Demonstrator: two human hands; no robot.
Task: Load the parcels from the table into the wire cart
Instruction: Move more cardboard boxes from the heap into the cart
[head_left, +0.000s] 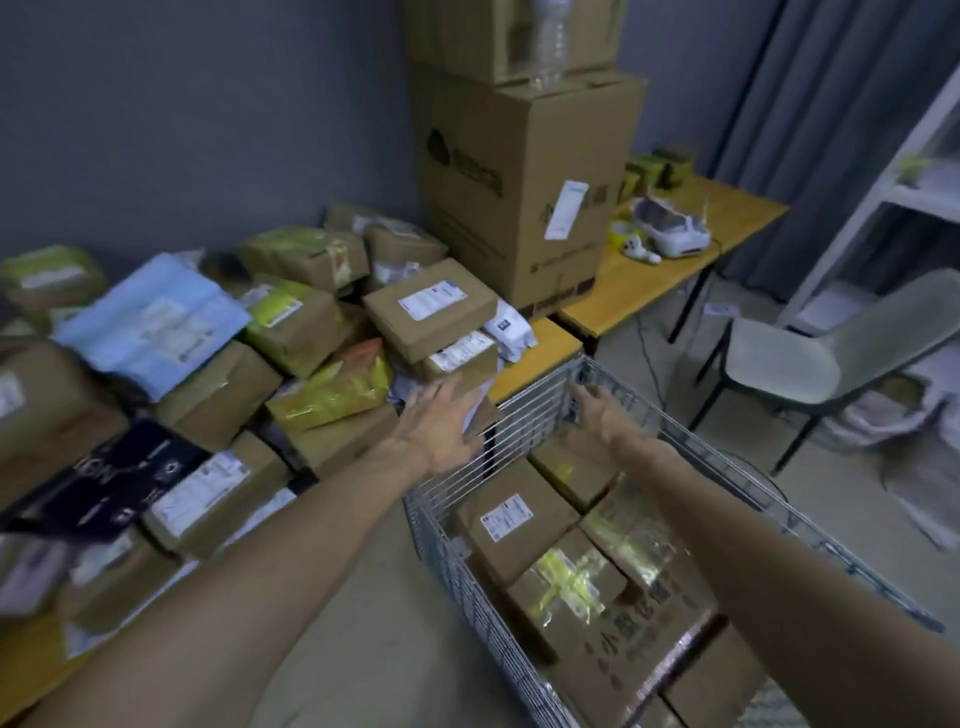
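Observation:
Many cardboard and bagged parcels are heaped on the wooden table (540, 345) at the left. A brown labelled box (434, 306) tops a smaller labelled box (460, 358) near the table's right end. My left hand (441, 426) hovers with spread fingers just in front of that smaller box, holding nothing. The wire cart (530, 410) stands to the right of the table and holds several cardboard parcels, one with a white label (511, 519). My right hand (597, 421) reaches over the cart's far end, fingers apart and empty.
Big stacked cartons (524, 171) rise at the table's far end with a plastic bottle (548, 41) on top. A second wooden table (727, 213) carries a white headset and controllers. A grey chair (810, 358) and a white shelf unit (893, 171) stand at the right.

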